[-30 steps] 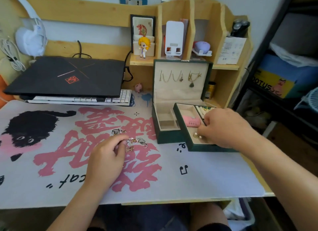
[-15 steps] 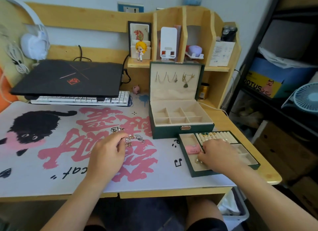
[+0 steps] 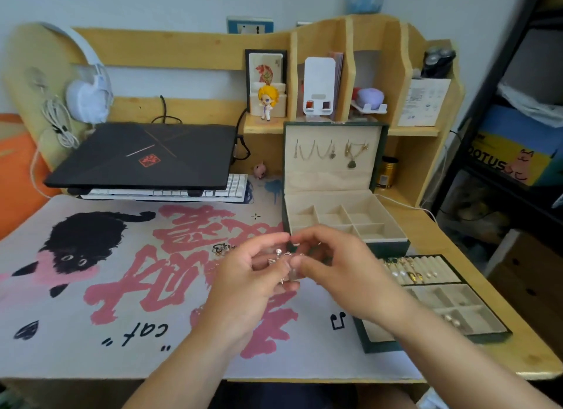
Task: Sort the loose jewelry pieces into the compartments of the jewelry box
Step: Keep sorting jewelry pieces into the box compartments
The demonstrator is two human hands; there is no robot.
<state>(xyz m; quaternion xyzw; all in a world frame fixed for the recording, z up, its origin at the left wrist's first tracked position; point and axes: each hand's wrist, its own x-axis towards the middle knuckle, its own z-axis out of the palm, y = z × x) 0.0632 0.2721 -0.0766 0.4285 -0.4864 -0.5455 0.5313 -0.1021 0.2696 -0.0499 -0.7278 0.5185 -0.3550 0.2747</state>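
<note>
My left hand is raised above the desk mat, its curled fingers holding a small cluster of silver jewelry pieces. My right hand meets it from the right, thumb and fingers pinching at the same cluster. A few loose pieces remain on the mat just left of my hands. The green jewelry box stands open behind my hands with beige compartments and necklaces hung in its lid. Its removed tray lies at front right with earrings in its ring rolls and pearl studs in one compartment.
A closed black laptop rests over a white keyboard at back left. Wooden shelving holds a figurine, a white stand and papers. White headphones hang at left. A dark shelf unit with boxes stands to the right.
My right hand left the tray and came over to my left hand. My left hand lifted off the mat with the jewelry cluster. The camera view shifted slightly.
</note>
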